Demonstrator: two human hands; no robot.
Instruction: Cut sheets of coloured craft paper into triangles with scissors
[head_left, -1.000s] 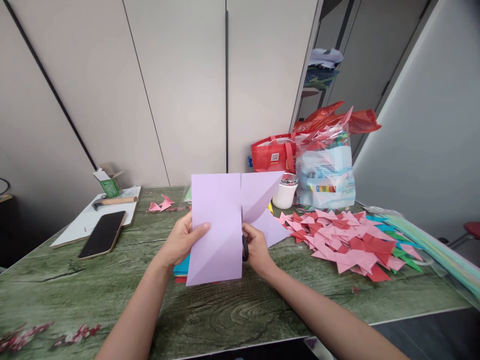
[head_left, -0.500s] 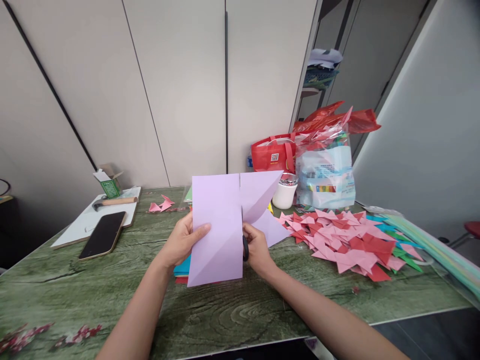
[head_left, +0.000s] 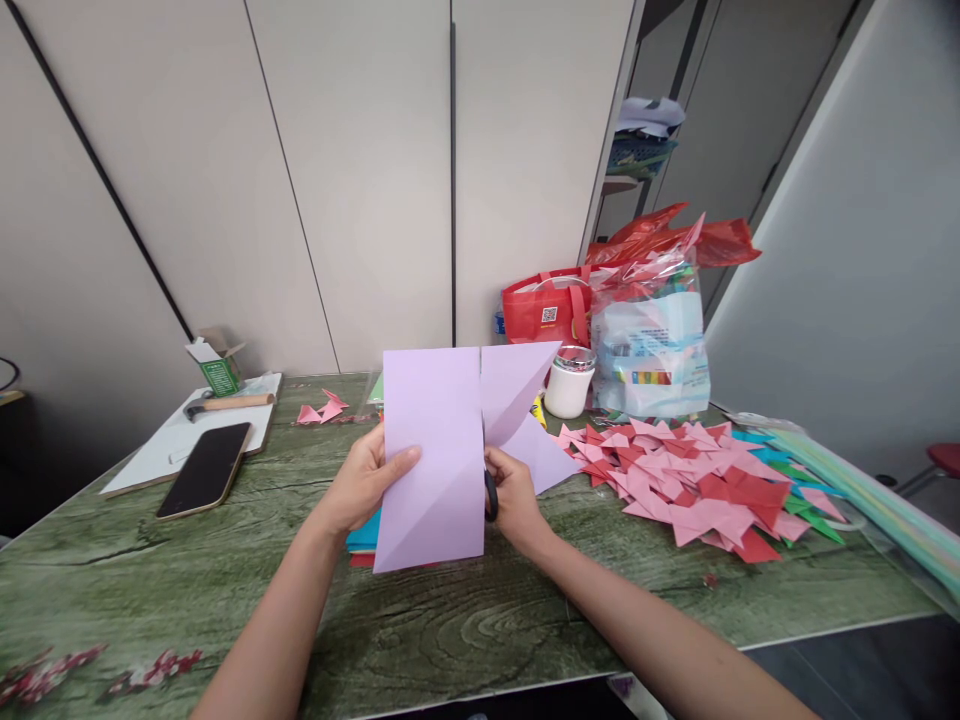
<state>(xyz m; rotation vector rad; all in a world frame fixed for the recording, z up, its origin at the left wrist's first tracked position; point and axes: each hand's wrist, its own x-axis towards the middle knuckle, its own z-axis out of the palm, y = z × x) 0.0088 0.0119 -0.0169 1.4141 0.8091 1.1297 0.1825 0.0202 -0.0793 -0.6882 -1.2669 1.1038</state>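
Barely a twitch since the earlier frame: the upper corner of the loose right flap (head_left: 516, 382) has drifted slightly left, while both hands and the rest of the lilac paper sheet (head_left: 431, 430) look settled in place. Nearest us, the left hand (head_left: 367, 475) pinches the sheet's left edge, thumb flat on the front, fingers tucked out of sight behind. Across from it, the right hand (head_left: 514, 495) grips black-handled scissors (head_left: 491, 495), a loop showing beside the paper's cut edge; how far apart the blades stand, I can't tell.

And the score so far? Lower part parted, I'd judge, with the right side falling away behind; the upper stretch seems left to cut. That short dark line at the top edge could be slit, crease or blade, no way to call it. Sheet's held upright above the desk (head_left: 450, 640), smooth, a diagonal crease running across its lower half, right flap curling backward.

Just behind it peeks blue paper (head_left: 365, 533). Out right, a big heap of folded pink and red paper pieces (head_left: 682, 480); out left, a smartphone (head_left: 205, 470) and, beyond that, a claw hammer (head_left: 232, 402). Deeper still, a white lidded jar (head_left: 568, 390), with a red tote bag (head_left: 544, 312) behind it
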